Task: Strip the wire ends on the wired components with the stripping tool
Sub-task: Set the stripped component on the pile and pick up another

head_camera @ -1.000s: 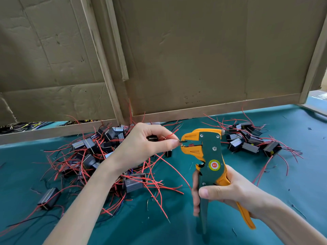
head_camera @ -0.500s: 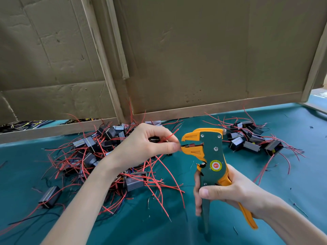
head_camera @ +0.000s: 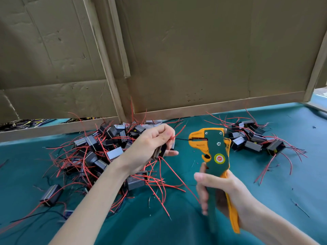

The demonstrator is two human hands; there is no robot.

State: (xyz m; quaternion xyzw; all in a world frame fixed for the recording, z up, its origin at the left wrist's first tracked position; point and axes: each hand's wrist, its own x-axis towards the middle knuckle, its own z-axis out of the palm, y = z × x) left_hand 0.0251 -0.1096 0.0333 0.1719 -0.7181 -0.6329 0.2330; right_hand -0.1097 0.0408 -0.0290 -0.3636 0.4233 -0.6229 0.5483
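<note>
Left hand [head_camera: 150,147]: your fingers curl round a black part [head_camera: 160,151] and pinch its black wire [head_camera: 182,139].
Right hand [head_camera: 228,193]: your fingers wrap the handles of the stripping tool [head_camera: 215,149].
Wire tip: at your tool's mouth.

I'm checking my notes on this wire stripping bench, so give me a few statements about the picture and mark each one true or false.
1. The right hand grips the stripping tool by its handles. True.
2. The left hand is empty. False: it holds a wired component.
3. The larger pile of components lies to the tool's left. True.
4. The table cover is red. False: it is teal.
</note>
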